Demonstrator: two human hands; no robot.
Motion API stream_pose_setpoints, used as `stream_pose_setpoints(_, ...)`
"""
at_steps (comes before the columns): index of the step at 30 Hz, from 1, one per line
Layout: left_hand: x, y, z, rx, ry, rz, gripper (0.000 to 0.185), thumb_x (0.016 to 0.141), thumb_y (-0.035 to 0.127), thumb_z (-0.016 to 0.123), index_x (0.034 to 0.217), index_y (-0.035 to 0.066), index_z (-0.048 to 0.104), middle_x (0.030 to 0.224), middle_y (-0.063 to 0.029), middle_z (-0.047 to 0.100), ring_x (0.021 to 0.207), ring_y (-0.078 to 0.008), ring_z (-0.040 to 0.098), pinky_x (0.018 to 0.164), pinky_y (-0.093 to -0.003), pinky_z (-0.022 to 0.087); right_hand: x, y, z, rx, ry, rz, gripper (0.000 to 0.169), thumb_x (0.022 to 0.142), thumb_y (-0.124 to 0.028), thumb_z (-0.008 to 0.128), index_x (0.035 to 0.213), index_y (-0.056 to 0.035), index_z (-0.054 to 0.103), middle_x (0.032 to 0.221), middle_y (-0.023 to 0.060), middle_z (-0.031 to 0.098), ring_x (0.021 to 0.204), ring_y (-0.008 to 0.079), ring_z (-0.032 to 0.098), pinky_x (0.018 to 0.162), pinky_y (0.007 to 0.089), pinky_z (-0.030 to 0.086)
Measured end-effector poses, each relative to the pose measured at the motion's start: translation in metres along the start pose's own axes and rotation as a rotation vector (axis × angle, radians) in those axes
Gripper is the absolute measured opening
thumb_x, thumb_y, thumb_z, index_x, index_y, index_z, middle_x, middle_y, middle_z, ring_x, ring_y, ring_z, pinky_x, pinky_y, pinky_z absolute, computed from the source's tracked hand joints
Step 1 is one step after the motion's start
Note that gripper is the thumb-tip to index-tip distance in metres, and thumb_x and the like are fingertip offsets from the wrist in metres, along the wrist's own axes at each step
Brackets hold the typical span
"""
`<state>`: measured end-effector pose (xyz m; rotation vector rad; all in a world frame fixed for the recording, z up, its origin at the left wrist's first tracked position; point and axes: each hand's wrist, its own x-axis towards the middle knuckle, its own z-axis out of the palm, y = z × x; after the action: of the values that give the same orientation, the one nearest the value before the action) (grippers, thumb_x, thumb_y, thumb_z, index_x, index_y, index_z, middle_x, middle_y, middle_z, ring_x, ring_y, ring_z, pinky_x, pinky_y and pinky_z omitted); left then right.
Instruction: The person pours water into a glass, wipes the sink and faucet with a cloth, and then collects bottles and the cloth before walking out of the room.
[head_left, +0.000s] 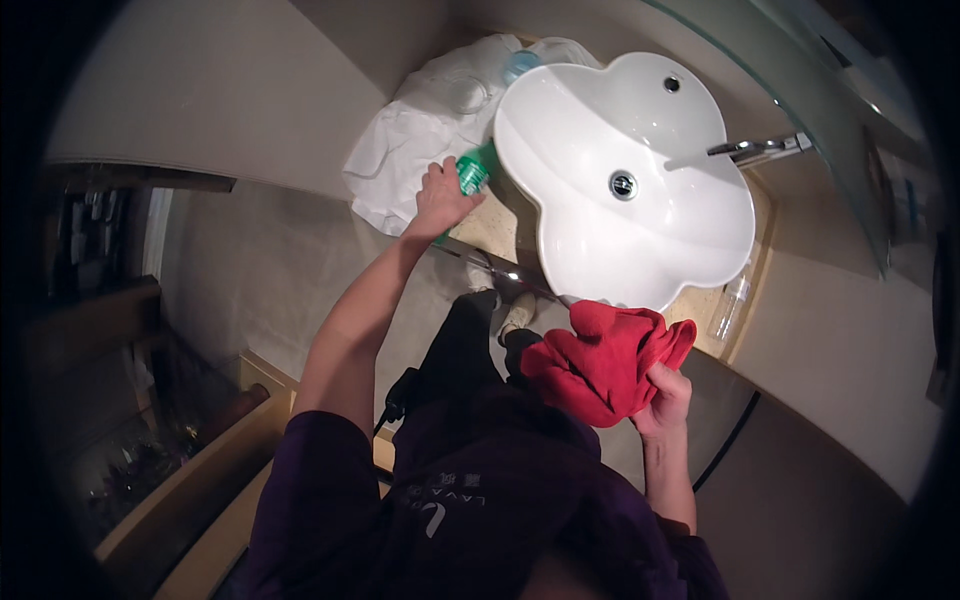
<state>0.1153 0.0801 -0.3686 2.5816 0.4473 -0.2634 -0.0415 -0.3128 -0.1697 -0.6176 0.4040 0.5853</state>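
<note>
My left hand (442, 201) is at the counter's left part, its fingers around a green labelled bottle or can (472, 175) beside the basin. The lower part of that container is partly covered by the hand. In my right hand (664, 401) is a bunched red cloth (607, 364), held at its right side in front of the basin's near edge. The white lobed washbasin (592, 150) has a metal drain (623, 184) in its middle and a chrome faucet (757, 148) at its right.
Crumpled white fabric (397, 150) covers the counter's left end, with a clear glass dish (469, 95) and a bluish clear item (521, 66) on it. A clear plastic bottle (727, 311) lies right of the basin. A glass panel (810, 97) overhangs the faucet side.
</note>
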Motion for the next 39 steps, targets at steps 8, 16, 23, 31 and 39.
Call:
stream_pose_setpoints(8,0.017,-0.001,0.028,0.089,0.118,0.139,0.086,0.086,0.036,0.085,0.151,0.006,0.037,0.138,-0.0219,0.048,0.13,-0.0417,0.048,0.099,-0.0587,0.045,-0.029,0.045,0.011,-0.12,0.233,0.067,0.061,0.091,-0.006,0.075,0.146,0.0033,0.051,0.138,0.0188,0.065,0.126,0.0329,0.065,0.11,0.0471,0.053)
stream_pose_setpoints(16,0.06,-0.043,-0.021,0.256,0.077,0.401,0.092,0.083,0.029,0.086,0.158,0.009,0.036,0.144,-0.0204,0.05,0.133,-0.0423,0.048,0.107,-0.0562,0.044,0.022,0.131,0.056,-0.225,0.3,0.07,0.049,0.09,0.005,0.073,0.136,-0.0028,0.058,0.126,0.0092,0.069,0.116,0.0204,0.067,0.102,0.0374,0.054)
stream_pose_setpoints(23,0.043,-0.06,-0.043,0.119,-0.184,0.576,0.107,0.082,0.03,0.086,0.166,0.013,0.023,0.154,-0.0278,0.039,0.137,-0.047,0.043,0.111,-0.0575,0.041,0.053,0.161,0.114,-0.165,0.329,-0.05,0.062,0.082,0.007,0.071,0.141,-0.0017,0.053,0.129,0.0126,0.068,0.118,0.0266,0.067,0.105,0.0428,0.054)
stream_pose_setpoints(31,0.026,-0.025,-0.036,-0.058,-0.206,0.487,0.104,0.074,0.03,0.086,0.16,0.005,0.032,0.141,-0.0282,0.048,0.126,-0.0492,0.048,0.109,-0.0535,0.046,0.033,0.101,0.144,-0.099,0.394,-0.463,0.059,0.08,0.004,0.061,0.139,0.0014,0.056,0.125,0.0149,0.069,0.112,0.0304,0.069,0.104,0.047,0.056)
stream_pose_setpoints(39,0.048,0.004,-0.001,-0.087,-0.368,0.462,0.093,0.086,0.037,0.085,0.159,0.004,0.037,0.146,-0.0267,0.048,0.135,-0.0457,0.049,0.111,-0.0511,0.046,0.043,0.013,0.15,-0.482,0.546,-0.838,0.045,0.088,-0.003,0.065,0.132,-0.0001,0.057,0.117,0.0077,0.067,0.109,0.0227,0.066,0.1,0.0403,0.053)
